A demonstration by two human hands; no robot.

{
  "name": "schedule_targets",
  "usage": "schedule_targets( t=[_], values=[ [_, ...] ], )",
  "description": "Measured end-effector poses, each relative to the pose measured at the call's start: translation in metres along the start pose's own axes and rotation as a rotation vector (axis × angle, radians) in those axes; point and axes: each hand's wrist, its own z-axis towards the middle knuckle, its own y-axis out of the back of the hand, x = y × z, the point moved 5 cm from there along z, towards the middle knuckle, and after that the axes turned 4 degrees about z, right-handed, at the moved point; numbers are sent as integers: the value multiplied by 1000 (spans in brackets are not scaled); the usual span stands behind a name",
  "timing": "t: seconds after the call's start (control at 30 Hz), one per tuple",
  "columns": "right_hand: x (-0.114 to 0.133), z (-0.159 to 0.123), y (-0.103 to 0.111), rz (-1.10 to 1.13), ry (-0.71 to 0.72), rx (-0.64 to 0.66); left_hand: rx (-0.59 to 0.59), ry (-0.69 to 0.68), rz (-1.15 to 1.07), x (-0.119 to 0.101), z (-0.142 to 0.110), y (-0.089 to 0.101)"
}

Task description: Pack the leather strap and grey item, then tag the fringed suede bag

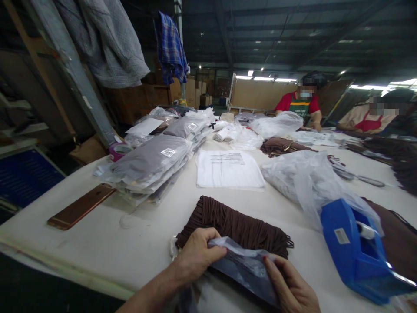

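My left hand pinches the upper edge of a clear plastic bag between thumb and fingers. On the bag's other side, my right hand grips its edge too, the thumb lying along the plastic. Just beyond both hands lies a dark brown item with long fringe or cords, partly hidden by the bag and my left hand. Something dark shows through the plastic; I cannot tell whether the fringed item reaches into it. A printed white plastic bag lies flat farther back.
Stacked bagged garments and a phone are on the left, near a roll of purple tape. At right stand a blue tape dispenser and crumpled plastic bags. Two people work across the table.
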Motion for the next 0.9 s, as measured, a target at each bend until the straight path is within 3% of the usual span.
schedule_targets(
  t=[0.17, 0.27, 0.37, 0.53, 0.67, 0.73, 0.8, 0.87, 0.9],
  values=[
    [10, 5, -10, 38, -7, -66, -181, 8, -209, 7, 14, 9],
    [13, 15, -13, -71, 63, -34, -318, -41, 110, 4, 23, 16],
    [15, 28, -10, -291, 179, -95, -410, -50, 467, -2, 35, 19],
    [10, 41, -15, -600, 268, -165, -430, -30, 688, 3, 51, 18],
    [3, 43, -21, -727, 263, -163, -417, -100, 836, 7, 47, 18],
    [1, 44, -21, -717, 250, -147, -447, -270, 909, -2, 40, 16],
    [1, 46, -20, -685, 246, -138, -420, -618, 964, -17, 29, 5],
    [-1, 49, -18, -647, 237, -129, -291, -928, 978, -26, 19, -12],
    [-2, 51, -16, -635, 230, -126, -224, -973, 971, -26, 18, -19]
  ],
)
